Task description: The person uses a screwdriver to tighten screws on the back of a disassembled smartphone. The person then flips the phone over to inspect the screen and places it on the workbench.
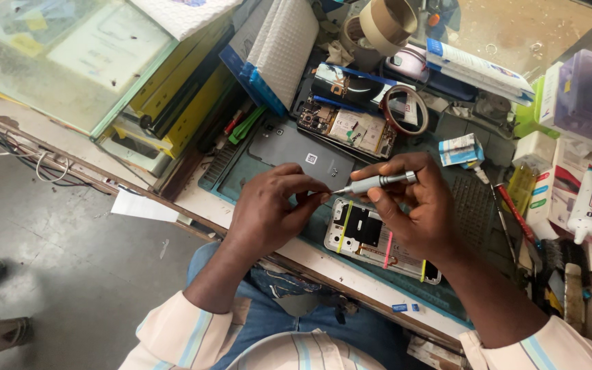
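1. Holding a slim grey precision screwdriver point(378, 182) at centre frame: the right hand point(416, 209) is closed around its barrel, thumb and fingers wrapped near the rear, tip pointing left. Item judged light, rigid, smooth metal; likely to roll or slip if gripped loosely, best taken along the barrel.
2. Left hand point(272, 209), centre-left: fingers pinched narrowly together right at the screwdriver tip. Whether a screw or other small part sits between the fingertips cannot be told.
3. Opened phone point(361, 236), lower centre, lying flat on the counter just beneath both hands; back removed, dark internals and yellow and pink strips showing. Judged light but fragile: exposed boards and thin cables, so best held by the outer frame edges, never by the inner parts.
4. Grey back cover point(296, 154), just above the left hand, lying flat. Thin, probably flexible, easily scratched.
5. Second opened device point(347, 127), upper centre, circuit board exposed.
6. Green work mat point(238, 181) under the items, on the counter point(193, 199).
7. Tape rolls point(385, 24), top centre; a thinner brown tape ring point(405, 109) below them.
8. White glue tube point(587, 205), right edge, among boxes.
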